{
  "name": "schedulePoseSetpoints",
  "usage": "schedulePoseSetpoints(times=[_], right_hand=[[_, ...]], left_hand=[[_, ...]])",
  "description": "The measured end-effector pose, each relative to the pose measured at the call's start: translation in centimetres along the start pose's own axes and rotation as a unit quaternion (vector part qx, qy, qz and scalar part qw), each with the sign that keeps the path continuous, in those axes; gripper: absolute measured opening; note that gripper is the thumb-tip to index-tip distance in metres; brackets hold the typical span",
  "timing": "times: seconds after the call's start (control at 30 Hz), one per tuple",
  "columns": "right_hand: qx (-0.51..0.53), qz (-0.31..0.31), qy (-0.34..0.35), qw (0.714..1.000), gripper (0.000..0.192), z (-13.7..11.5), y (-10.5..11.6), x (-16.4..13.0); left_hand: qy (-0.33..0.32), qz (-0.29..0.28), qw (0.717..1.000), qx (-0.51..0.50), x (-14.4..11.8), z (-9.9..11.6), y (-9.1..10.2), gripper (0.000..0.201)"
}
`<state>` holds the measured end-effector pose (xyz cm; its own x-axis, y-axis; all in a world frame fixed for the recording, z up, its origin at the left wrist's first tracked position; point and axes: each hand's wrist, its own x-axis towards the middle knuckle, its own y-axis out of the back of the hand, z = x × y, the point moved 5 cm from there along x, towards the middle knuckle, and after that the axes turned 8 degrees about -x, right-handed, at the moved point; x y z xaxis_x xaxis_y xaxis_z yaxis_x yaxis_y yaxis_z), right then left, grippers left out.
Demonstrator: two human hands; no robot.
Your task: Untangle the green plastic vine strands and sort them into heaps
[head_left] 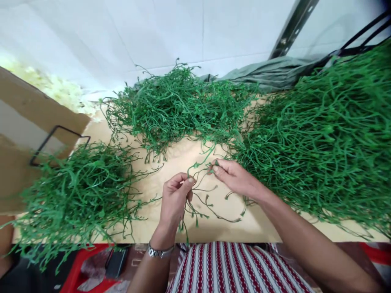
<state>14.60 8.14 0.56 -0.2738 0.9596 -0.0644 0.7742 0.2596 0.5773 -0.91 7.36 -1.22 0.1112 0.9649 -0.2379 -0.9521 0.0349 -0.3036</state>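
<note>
Over the middle of the tan tabletop [180, 152], my left hand [177, 195] pinches a green artificial flower stem [198, 165] between thumb and fingers. Thin branches with small bud-like tips [207, 201] fan out below and to the right of that hand. My right hand [232, 175] is closed, thumb against fingers, on a tip of the stem's branches, a short way right of the left hand. Its fingertips partly hide what they grip. A metal watch is on my left wrist.
Piles of green stems lie at the left [88, 187], the back [183, 101] and the right [330, 138]. A cardboard box [39, 110] stands at the far left, with a black wire frame before it. Pale yellow flowers [61, 89] and a grey-green cloth [269, 73] lie by the white wall.
</note>
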Motion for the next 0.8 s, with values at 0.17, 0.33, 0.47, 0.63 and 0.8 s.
schedulePoseSetpoints(times=[0.17, 0.33, 0.47, 0.63, 0.8], right_hand=[[0.136, -0.098, 0.021, 0.986, 0.034, -0.3, -1.8, 0.1], [0.257, -0.084, -0.034, 0.962, 0.036, 1.7, -2.6, -0.2], [0.233, 0.128, -0.028, 0.964, 0.030, 2.3, 0.1, -2.0], [-0.119, 0.241, 0.208, 0.940, 0.020, -2.8, 0.6, -4.1], [-0.318, 0.187, 0.258, 0.893, 0.029, -3.5, -2.8, -2.7]], left_hand=[[-0.036, -0.015, 0.997, 0.066, 0.2, -0.1, -0.6, 0.015], [-0.059, -0.006, 0.992, 0.109, 0.3, 0.2, -0.7, 0.013], [-0.071, 0.022, 0.989, 0.129, 0.4, 0.6, 0.0, 0.011], [-0.081, 0.031, 0.986, 0.143, 0.6, 0.7, -0.3, 0.010], [-0.033, 0.029, 0.999, 0.011, 0.7, -0.3, -0.8, 0.010]])
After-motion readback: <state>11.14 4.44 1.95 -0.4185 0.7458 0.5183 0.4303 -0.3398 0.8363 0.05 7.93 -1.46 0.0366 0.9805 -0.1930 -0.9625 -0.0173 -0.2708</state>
